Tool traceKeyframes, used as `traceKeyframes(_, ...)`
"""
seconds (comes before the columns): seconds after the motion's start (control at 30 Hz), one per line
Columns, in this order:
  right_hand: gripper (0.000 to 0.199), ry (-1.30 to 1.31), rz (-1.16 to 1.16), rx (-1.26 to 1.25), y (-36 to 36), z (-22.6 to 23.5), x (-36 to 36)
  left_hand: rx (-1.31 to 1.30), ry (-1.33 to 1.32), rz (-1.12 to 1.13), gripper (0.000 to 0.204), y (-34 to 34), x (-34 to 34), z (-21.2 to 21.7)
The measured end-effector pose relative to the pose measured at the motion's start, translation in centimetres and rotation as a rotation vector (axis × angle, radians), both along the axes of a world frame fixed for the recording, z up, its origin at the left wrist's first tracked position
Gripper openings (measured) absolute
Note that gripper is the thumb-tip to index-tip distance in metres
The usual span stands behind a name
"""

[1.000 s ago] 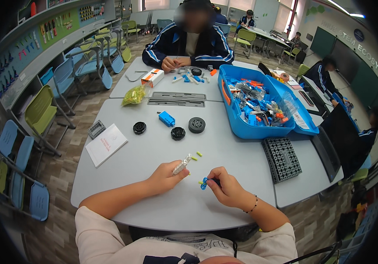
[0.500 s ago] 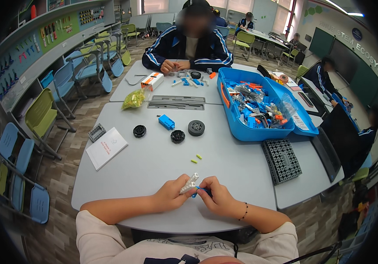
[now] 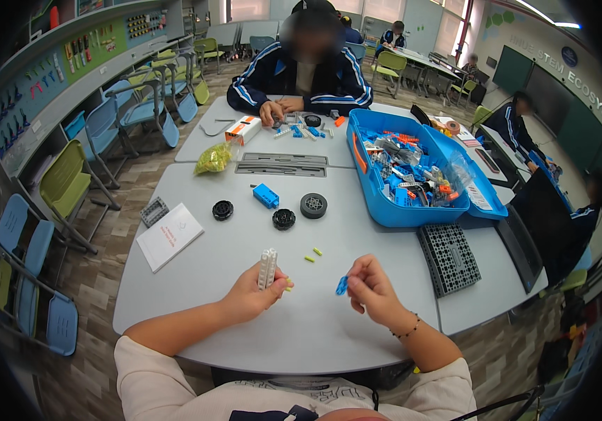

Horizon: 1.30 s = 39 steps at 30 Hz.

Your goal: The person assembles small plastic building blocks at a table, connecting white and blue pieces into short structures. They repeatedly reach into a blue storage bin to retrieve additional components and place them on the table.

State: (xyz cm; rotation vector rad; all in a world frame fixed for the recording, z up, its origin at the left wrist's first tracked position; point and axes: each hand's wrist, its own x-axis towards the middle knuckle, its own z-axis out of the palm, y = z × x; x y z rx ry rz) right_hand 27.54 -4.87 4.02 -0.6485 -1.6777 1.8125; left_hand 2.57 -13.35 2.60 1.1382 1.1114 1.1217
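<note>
My left hand (image 3: pixel 249 293) is closed round white building beams (image 3: pixel 267 269) that stand up side by side out of the fist. Yellow-green pegs (image 3: pixel 288 283) poke out beside its fingertips. Apart from it, my right hand (image 3: pixel 373 288) pinches a small blue building piece (image 3: pixel 342 285); the fingers cover part of it. On the table between and beyond the hands lie two loose lime pegs (image 3: pixel 313 255). Farther off are a black wheel with a tyre (image 3: pixel 313 205), two black hubs (image 3: pixel 284 219) and a blue block-shaped unit (image 3: pixel 266 196).
A blue bin (image 3: pixel 413 210) full of parts stands at the right, with a dark perforated block (image 3: pixel 449 258) nearer me. A white booklet (image 3: pixel 170 237) and grey piece (image 3: pixel 153 211) lie left. Across the table (image 3: pixel 210 316), another person (image 3: pixel 301 77) handles parts by a yellow-green bag (image 3: pixel 213 159).
My hands have moved apart: the left goes left with the white beams, now upright, and the right goes right and away from me with the blue piece. The other person's hands shifted slightly.
</note>
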Motion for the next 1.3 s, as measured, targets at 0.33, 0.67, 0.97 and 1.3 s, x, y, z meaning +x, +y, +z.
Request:
traceKeyframes(0.33,0.028,-0.17,0.136,0.293,-1.9,-1.3,-1.5,0.143,0.48,-0.242,0.017,0.1,2.3,-0.2)
traceKeyframes(0.67,0.038,-0.253,0.024,0.341,-4.8,-1.1,-3.1,0.106,0.511,-0.383,0.027,-1.0,3.8,0.6)
traceKeyframes(0.97,0.016,0.11,-0.103,0.126,-2.1,-0.4,-1.5,0.183,0.541,-0.168,0.01,-1.0,3.6,-0.1)
traceKeyframes(1.3,0.025,0.203,-0.88,0.393,15.2,4.7,5.2,0.506,0.641,0.179,0.009,5.1,-0.8,-3.5)
